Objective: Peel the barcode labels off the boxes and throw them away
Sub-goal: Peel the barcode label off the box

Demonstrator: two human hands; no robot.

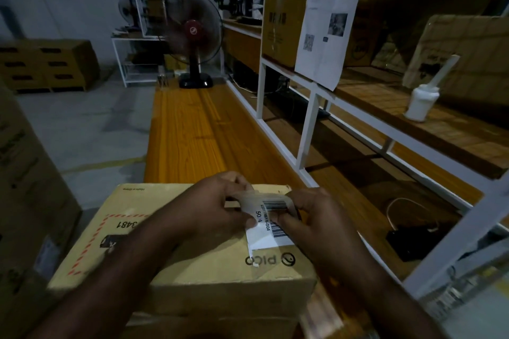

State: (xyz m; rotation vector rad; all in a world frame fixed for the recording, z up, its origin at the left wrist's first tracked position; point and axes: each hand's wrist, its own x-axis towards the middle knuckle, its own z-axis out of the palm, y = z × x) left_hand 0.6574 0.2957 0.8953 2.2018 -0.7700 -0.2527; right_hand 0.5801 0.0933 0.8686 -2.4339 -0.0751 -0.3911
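A brown cardboard box [192, 270] printed with "PICO" sits at the near end of an orange wooden bench. On its top right is a white barcode label [268, 224], its far part lifted and curled back off the cardboard, its near part still stuck down. My left hand [217, 201] pinches the lifted left edge of the label. My right hand [308, 217] pinches its right side, thumb on the barcode. Both forearms reach in from the bottom of the view.
The orange bench [198, 129] runs away toward a standing fan [194, 36]. A white metal rack [305, 129] with boxes, hung papers and a white bottle [421, 102] lines the right. Stacked cartons [24, 187] stand at my left and more [49, 63] by the far wall.
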